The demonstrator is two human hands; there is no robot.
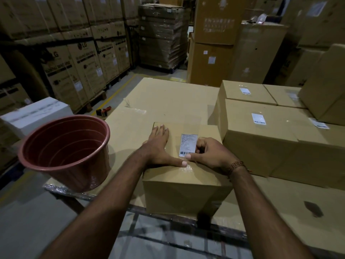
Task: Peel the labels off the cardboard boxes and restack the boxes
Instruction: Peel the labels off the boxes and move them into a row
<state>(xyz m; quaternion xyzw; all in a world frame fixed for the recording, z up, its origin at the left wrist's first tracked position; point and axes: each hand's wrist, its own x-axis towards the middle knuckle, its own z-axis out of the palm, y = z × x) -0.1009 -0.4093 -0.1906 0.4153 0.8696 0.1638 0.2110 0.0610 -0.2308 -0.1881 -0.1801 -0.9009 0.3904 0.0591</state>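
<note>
Two hands on one small box (186,186), near edge of a big flat carton (168,98) serving as work surface. R hand (209,154): fingers curled in at the right edge of the label (188,144), thumb tip pressed at its lower right corner by the barcode; pinch looks closed on the label edge, tho can't tell if the edge has lifted. Bracelet (236,165) on R wrist. L hand (158,146): flat, fingers straight and spread, palm down on box top just left of label, thumb stretched toward R thumb, nearly touching; grips nothing. Label is white, upright rectangle, barcode at bottom, lying on box top w/ clear tape sheen below it. Bucket (67,152), reddish plastic, stands left of box on same carton, tilted look from wide lens, inside appears bare. To the right, just beside the box: stacked boxes (270,139), each w/ a white label on top, tops taped. Behind: warehouse aisle, tall carton stacks (78,60) left, wrapped pallet (164,36) centre back, white box (37,114) far left, yellow floor line (115,92).
</note>
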